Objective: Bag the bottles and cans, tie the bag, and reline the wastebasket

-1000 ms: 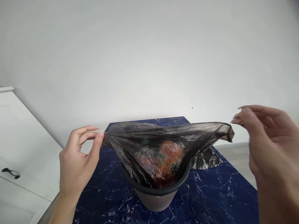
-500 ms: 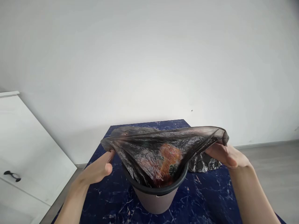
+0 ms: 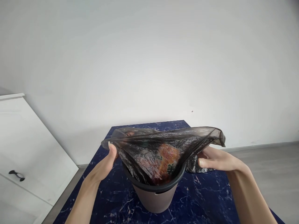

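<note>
hands closed in on the bin liner (image 3: 149, 146) since 0.5 s ago. left hand (image 3: 104, 166) grasps its left rim, right hand (image 3: 216, 160) its right rim; liner sits in grey bin (image 3: 155, 197) on blue worktop (image 3: 205, 193).

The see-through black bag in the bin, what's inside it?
Through the thin bag something orange and red with a green mark shows, sitting down in the bin. The plastic and the bin's wall hide the rest, so what it is cannot be told.

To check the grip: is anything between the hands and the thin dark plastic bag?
Nothing visible. The left hand and right hand touch the thin dark plastic bag directly, above the grey round bin.
</note>
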Demonstrator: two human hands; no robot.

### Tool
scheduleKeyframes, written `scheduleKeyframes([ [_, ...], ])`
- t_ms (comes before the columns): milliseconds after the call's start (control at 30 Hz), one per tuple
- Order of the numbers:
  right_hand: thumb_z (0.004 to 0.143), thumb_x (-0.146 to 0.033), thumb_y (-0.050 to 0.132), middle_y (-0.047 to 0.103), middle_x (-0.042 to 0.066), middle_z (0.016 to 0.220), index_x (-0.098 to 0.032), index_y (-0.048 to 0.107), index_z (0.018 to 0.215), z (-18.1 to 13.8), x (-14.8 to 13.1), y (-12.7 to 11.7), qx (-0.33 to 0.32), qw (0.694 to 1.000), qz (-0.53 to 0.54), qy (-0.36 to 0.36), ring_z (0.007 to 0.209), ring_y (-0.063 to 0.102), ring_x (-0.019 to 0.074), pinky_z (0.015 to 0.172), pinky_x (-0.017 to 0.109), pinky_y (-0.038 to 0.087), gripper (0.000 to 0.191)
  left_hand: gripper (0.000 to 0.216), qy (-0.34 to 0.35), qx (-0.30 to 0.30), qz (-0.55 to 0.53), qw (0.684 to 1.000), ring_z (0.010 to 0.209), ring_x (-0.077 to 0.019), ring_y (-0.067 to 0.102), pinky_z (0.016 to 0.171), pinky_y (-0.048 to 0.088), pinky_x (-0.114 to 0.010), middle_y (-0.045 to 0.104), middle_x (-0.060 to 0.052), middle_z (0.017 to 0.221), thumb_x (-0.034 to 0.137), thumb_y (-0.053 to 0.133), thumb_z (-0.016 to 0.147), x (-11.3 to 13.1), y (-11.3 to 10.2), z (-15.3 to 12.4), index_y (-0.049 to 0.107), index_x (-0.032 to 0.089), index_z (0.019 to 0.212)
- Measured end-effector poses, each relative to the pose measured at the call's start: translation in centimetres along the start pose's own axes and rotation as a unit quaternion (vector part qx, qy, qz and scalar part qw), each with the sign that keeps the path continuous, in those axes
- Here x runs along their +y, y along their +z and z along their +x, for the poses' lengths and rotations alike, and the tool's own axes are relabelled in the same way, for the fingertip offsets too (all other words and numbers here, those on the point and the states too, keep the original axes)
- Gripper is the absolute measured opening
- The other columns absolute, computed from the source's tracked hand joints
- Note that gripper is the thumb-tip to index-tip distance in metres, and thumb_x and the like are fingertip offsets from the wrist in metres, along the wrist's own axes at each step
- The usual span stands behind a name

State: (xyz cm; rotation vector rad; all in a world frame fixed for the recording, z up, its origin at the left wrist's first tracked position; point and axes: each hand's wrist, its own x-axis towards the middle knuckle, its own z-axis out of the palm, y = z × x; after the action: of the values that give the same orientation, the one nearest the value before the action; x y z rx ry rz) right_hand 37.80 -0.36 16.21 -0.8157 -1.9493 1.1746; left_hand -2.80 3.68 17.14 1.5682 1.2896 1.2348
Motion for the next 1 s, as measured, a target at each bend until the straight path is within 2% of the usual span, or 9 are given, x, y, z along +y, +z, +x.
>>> scheduleKeyframes([
  [167,0.089,-0.081,0.071,0.072,0.015,0.147,-0.03,0.068,0.151,0.9,-1.2,1.3,0.082,0.997,0.0,-0.01,0.147,0.059,0.0444,0.121,0.066,0.051,0.081,0.063,-0.038,-0.033,0.009,0.999,0.156,-0.0441,0.052,0.12,0.052,-0.06,0.071,-0.013,0.151,0.069,0.058,0.1,2.0,1.2,0.7,0.074,0.027,0.144],
  [267,0.095,-0.074,0.071,0.056,0.006,0.167,-0.034,0.064,0.156,1.4,-2.0,2.2,0.171,0.985,0.037,0.009,0.159,0.047,0.0376,0.132,0.06,0.04,0.073,0.067,-0.04,-0.071,0.026,0.996,0.158,-0.044,0.049,0.128,0.044,-0.058,0.062,-0.006,0.163,0.073,0.066,0.097,4.0,1.7,1.0,0.068,0.035,0.152],
  [367,0.105,-0.068,0.061,0.053,0.0,0.17,-0.036,0.066,0.154,1.8,-3.2,3.4,0.224,0.968,0.113,0.016,0.161,0.045,0.03,0.136,0.051,0.035,0.059,0.066,0.031,-0.119,0.008,0.992,0.164,-0.0364,0.041,0.133,0.039,-0.049,0.051,0.003,0.173,0.075,0.058,0.102,5.7,2.5,0.6,0.059,0.043,0.16],
  [467,0.105,-0.068,0.062,0.061,0.001,0.163,-0.032,0.076,0.142,2.5,-4.0,4.6,0.265,0.948,0.178,-0.009,0.158,0.049,0.0314,0.136,0.049,0.036,0.053,0.059,0.104,-0.136,-0.037,0.985,0.165,-0.0301,0.041,0.135,0.035,-0.041,0.054,0.003,0.171,0.07,0.049,0.109,6.6,3.4,0.1,0.06,0.042,0.159],
  [567,0.1,-0.068,0.069,0.07,0.006,0.152,-0.026,0.083,0.128,3.5,-4.2,5.6,0.311,0.914,0.259,-0.037,0.153,0.054,0.0358,0.134,0.052,0.04,0.052,0.053,0.134,-0.12,-0.112,0.977,0.155,-0.0309,0.054,0.133,0.038,-0.042,0.067,-0.005,0.159,0.063,0.048,0.112,7.3,4.0,-0.3,0.072,0.031,0.146],
  [667,0.096,-0.067,0.075,0.077,0.009,0.141,-0.025,0.084,0.119,4.7,-4.2,6.1,0.337,0.883,0.32,-0.068,0.149,0.059,0.0372,0.131,0.053,0.043,0.049,0.046,0.147,-0.116,-0.225,0.956,0.144,-0.0336,0.065,0.129,0.045,-0.047,0.077,-0.013,0.143,0.057,0.054,0.112,8.1,4.9,-0.5,0.081,0.02,0.121],
  [800,0.1,-0.063,0.072,0.081,0.009,0.132,-0.026,0.081,0.118,5.7,-4.8,6.4,0.348,0.868,0.337,-0.109,0.144,0.064,0.0338,0.13,0.054,0.043,0.042,0.031,0.112,-0.104,-0.403,0.903,0.127,-0.0291,0.075,0.12,0.054,-0.047,0.084,-0.009,0.115,0.048,0.067,0.108,9.6,6.5,-0.9,0.075,0.019,0.099],
  [900,0.106,-0.057,0.065,0.081,0.005,0.129,-0.027,0.079,0.118,5.7,-5.5,6.5,0.313,0.865,0.365,-0.142,0.143,0.065,0.0294,0.131,0.052,0.042,0.035,0.029,0.089,-0.11,-0.478,0.867,0.082,-0.0158,0.076,0.106,0.063,-0.039,0.066,0.003,0.071,0.037,0.068,0.109,10.5,7.1,-1.1,0.067,0.018,0.088],
  [1000,0.106,-0.051,0.066,0.081,0.002,0.107,-0.029,0.075,0.101,5.6,-5.9,6.5,0.29,0.848,0.409,-0.171,0.137,0.069,0.0262,0.128,0.048,0.047,0.025,0.035,0.087,-0.142,-0.466,0.869,0.048,-0.0063,0.041,0.079,0.065,-0.028,0.037,0.01,0.057,0.033,0.062,0.112,10.7,7.2,-1.0,0.062,0.017,0.081],
])
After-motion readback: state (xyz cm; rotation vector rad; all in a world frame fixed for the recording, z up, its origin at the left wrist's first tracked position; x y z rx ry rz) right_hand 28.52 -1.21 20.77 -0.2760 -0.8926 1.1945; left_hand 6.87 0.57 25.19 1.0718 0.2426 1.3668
